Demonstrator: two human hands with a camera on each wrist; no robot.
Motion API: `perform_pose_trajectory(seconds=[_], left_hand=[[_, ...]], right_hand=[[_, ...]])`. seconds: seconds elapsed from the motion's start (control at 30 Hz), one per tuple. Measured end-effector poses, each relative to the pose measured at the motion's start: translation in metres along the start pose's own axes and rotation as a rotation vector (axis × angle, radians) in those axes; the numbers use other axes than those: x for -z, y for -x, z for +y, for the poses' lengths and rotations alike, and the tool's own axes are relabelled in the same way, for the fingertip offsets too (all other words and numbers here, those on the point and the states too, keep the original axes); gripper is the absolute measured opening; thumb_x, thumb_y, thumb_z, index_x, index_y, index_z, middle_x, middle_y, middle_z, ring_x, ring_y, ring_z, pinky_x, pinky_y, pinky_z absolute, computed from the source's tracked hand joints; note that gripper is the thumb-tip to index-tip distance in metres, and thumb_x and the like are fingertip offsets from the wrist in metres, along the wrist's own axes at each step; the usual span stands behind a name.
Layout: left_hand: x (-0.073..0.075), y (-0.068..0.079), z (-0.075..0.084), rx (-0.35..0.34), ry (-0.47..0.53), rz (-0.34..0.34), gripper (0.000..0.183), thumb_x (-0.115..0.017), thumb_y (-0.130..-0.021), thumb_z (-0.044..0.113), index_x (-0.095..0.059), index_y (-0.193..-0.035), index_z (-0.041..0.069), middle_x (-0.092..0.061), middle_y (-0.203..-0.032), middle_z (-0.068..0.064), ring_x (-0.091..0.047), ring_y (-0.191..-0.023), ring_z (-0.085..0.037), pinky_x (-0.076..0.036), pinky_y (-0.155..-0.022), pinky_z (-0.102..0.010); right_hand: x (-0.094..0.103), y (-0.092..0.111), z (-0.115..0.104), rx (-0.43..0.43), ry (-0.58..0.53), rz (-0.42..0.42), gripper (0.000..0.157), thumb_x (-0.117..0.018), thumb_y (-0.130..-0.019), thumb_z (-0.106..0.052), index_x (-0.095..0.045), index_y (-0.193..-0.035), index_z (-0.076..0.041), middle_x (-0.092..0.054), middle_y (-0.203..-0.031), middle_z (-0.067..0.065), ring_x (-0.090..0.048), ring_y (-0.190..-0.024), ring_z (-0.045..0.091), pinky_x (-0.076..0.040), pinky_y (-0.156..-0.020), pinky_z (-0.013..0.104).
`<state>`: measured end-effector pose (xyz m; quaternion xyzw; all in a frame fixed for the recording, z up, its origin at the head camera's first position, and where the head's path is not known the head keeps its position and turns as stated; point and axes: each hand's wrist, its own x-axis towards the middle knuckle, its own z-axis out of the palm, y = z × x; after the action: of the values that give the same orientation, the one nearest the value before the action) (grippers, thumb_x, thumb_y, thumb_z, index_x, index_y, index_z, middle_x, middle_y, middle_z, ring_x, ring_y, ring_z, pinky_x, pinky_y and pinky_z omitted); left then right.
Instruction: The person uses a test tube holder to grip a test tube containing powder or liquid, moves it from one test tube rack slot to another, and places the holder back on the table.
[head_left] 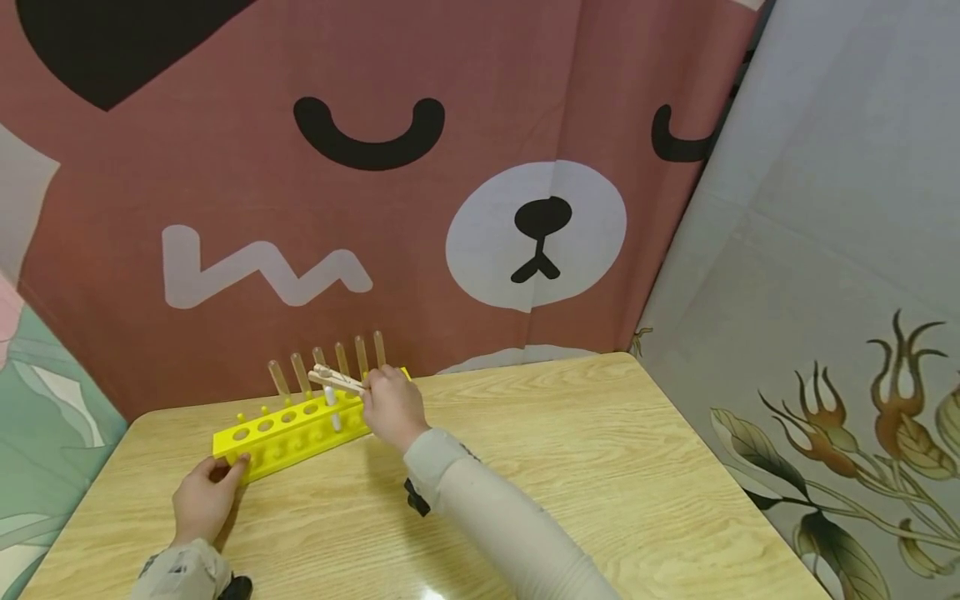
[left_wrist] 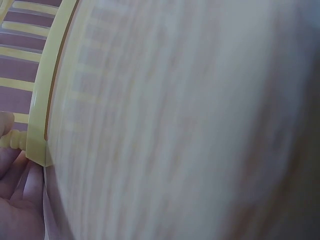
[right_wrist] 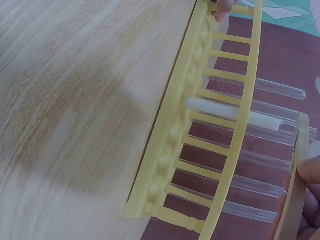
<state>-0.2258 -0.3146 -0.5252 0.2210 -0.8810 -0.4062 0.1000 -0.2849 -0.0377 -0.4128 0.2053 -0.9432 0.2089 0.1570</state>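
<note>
A yellow test tube rack [head_left: 227, 442] stands on the table, with a row of round holes along its top. At its left end, my left hand [head_left: 204, 502] grips the end post, thumb in front; the left wrist view catches those fingers [left_wrist: 20, 210] at the rack's corner. My right hand [head_left: 393, 406] holds a wooden test tube clamp [head_left: 339, 381] over the rack, its jaws pointing left. A white tube [right_wrist: 235, 114] stands in a middle hole, its top just below the clamp, apparently apart from it. Several clear test tubes [head_left: 297, 372] sit upside down along the back.
The wood-grain table [head_left: 570, 467] reaches toward me and to the right of the rack. A pink curtain with a bear face [head_left: 495, 333] hangs close behind the tubes. A pale flowered curtain [head_left: 825, 275] is on the right side.
</note>
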Motion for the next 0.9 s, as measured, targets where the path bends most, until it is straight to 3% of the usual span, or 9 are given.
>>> perform_pose_trajectory(seconds=[0.9], left_hand=[[0.0, -0.001, -0.002, -0.002, 0.003, -0.004, 0.062, -0.054, -0.102, 0.05, -0.059, -0.116, -0.01, -0.059, -0.124, -0.035, -0.053, -0.115, -0.052, -0.041, -0.098, -0.065]], right_hand=[[0.017, -0.005, 0.003, 0.035, -0.076, 0.049, 0.015, -0.065, -0.101, -0.02, -0.075, -0.107, -0.011, -0.066, -0.096, -0.002, -0.058, -0.085, 0.011, -0.05, -0.07, 0.018]])
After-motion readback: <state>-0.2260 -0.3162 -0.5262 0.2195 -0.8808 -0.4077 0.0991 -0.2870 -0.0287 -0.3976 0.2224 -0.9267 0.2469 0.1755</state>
